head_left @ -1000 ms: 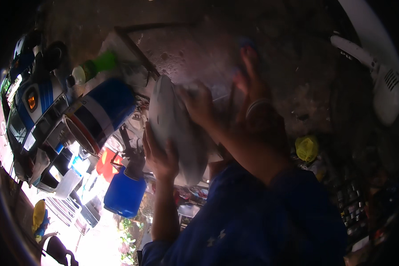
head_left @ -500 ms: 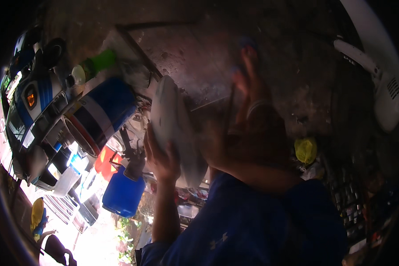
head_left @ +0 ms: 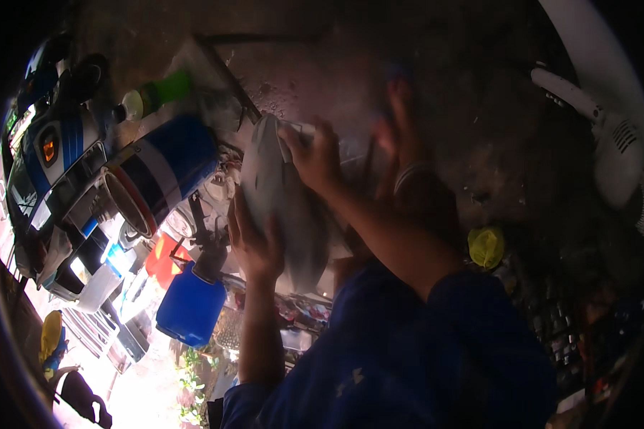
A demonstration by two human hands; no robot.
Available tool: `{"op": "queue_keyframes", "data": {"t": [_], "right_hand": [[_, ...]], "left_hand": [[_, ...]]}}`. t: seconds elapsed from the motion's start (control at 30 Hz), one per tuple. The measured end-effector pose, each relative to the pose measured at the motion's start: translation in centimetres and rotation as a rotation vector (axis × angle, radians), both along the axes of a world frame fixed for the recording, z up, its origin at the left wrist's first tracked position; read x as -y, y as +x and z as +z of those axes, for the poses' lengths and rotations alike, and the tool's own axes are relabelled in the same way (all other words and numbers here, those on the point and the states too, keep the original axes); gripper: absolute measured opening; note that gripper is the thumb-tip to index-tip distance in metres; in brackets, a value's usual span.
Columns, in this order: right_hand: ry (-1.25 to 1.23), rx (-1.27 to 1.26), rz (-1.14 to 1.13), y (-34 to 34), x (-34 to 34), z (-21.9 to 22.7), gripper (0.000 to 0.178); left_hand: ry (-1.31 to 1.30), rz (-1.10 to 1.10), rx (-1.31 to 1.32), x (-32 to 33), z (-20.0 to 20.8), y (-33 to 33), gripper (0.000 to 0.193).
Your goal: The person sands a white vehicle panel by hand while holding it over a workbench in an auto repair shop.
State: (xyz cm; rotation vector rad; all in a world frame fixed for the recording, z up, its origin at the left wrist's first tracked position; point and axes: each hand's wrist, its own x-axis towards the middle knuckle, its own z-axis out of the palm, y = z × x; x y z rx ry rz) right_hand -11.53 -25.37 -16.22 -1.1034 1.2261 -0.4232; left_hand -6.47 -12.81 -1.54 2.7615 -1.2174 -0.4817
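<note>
A long, grey, curved panel (head_left: pixel 293 222) with tapered ends stands tilted in front of my body. My left hand (head_left: pixel 257 247) grips its left side, with the thumb on the near face and the fingers along the edge. At its far upper end is my right hand (head_left: pixel 315 159), fingers bent and closed, thumb against the panel's edge. A pale strip shows by these fingertips; whether it is part of the panel or a separate piece I cannot make out. The panel's lower end is near my blue shirt (head_left: pixel 408 343).
To the left lie a blue-and-white drum (head_left: pixel 168 164), a green-and-white bottle (head_left: pixel 157 95), a blue jerrycan (head_left: pixel 191 307) and blue-and-white vehicle bodywork (head_left: pixel 68 146). A yellow object (head_left: pixel 486 247) is on the right. A white fan-like appliance (head_left: pixel 619 154) stands at the far right.
My right hand has moved from beside the panel's lower middle up and away to its far upper end. My left hand keeps its hold. The view has shifted slightly.
</note>
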Motion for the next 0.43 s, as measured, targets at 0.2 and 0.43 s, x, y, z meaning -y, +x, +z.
{"op": "queue_keyframes", "data": {"t": [0.2, 0.43], "right_hand": [[-0.205, 0.389, 0.057, -6.3, -8.9, 3.1, 0.041], [-0.328, 0.163, 0.080, -3.0, -6.6, -3.0, 0.048]], "left_hand": [[0.007, 0.074, -0.009, -0.4, -0.1, -0.1, 0.072], [-0.021, 0.036, -0.007, 0.3, -0.7, 0.3, 0.074]]}}
